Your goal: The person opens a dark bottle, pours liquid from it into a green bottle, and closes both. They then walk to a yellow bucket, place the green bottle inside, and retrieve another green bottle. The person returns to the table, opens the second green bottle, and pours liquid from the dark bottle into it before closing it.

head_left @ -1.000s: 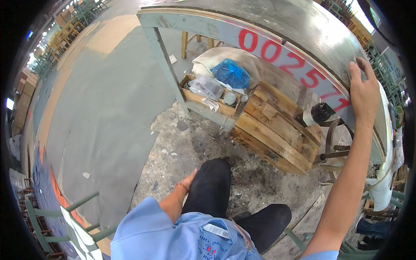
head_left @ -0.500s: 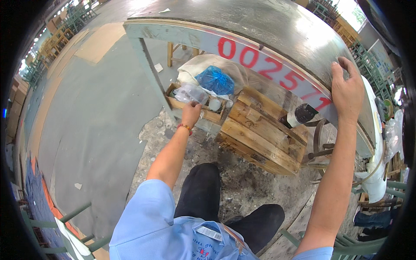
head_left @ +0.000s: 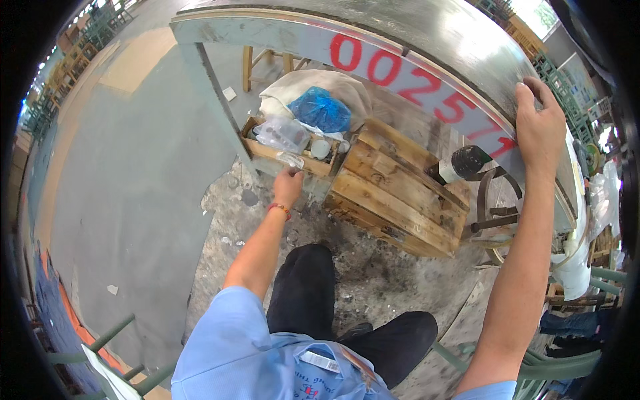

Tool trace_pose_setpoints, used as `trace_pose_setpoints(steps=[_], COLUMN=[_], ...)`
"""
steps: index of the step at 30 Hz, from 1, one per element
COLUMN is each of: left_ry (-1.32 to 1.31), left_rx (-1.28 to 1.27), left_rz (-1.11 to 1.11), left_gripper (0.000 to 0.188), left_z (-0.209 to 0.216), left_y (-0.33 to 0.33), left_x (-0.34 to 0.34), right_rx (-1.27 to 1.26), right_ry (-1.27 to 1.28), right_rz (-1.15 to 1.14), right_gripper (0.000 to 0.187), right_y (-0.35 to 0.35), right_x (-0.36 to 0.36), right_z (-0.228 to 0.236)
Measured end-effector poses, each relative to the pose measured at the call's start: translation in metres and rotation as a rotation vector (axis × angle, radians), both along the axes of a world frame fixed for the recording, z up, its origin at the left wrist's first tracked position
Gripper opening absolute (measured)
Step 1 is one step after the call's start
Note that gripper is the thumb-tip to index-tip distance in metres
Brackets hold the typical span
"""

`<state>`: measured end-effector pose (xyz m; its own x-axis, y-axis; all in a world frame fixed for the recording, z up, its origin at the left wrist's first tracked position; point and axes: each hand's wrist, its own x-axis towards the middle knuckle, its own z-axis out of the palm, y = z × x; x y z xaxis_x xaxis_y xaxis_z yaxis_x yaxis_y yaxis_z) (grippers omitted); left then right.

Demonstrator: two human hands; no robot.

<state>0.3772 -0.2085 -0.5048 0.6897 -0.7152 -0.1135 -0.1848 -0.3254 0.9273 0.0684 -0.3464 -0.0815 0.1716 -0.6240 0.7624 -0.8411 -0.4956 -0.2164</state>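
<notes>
My left hand (head_left: pixel 288 188), with a beaded bracelet at the wrist, is closed in a pinch on a small crumpled white scrap (head_left: pixel 291 159), perhaps paper or plastic. It is just in front of a wooden box (head_left: pixel 283 155) under the workbench. Inside the box lie a clear plastic bag (head_left: pixel 283 133), a whitish cup-like thing (head_left: pixel 321 149) and other bits. Up on the right, my right hand (head_left: pixel 540 130) grips the edge of the workbench (head_left: pixel 453 40), its fingers curled over the top.
A blue plastic bag (head_left: pixel 321 110) rests on pale cloth (head_left: pixel 273 97) behind the box. Beside it stands a wooden pallet-like crate (head_left: pixel 400 193). A black-and-white cylinder (head_left: pixel 460 165) and a curved metal frame (head_left: pixel 493 220) are under the bench's right part. Green metal bars (head_left: pixel 560 363) flank me.
My left hand has drawn back from the box toward me, and the white scrap now shows in its fingers. My right hand stays on the bench edge. The view has shifted slightly.
</notes>
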Motion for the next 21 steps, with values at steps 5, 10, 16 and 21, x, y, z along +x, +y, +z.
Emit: trace_pose_setpoints(steps=[5,10,16,21], left_ry=[-0.151,-0.266,-0.176,-0.213], left_rx=[-0.017,-0.121,-0.221,-0.169], left_rz=[-0.004,-0.023,-0.107,-0.053], left_gripper=[0.033,0.031,0.031,0.031], left_z=[0.021,0.056,0.089,0.071], left_y=[-0.01,-0.032,-0.034,-0.002], left_x=[-0.011,-0.024,-0.055,-0.049], right_rx=[0.054,0.026,-0.015,-0.019], right_ry=[-0.01,0.01,0.05,0.033], right_rz=[-0.043,-0.034,-0.043,-0.031], right_gripper=[0.042,0.043,0.042,0.038], right_y=[0.009,0.008,0.002,0.006], right_x=[0.002,-0.001,-0.002,0.002], right_z=[0.002,0.003,0.0,0.001])
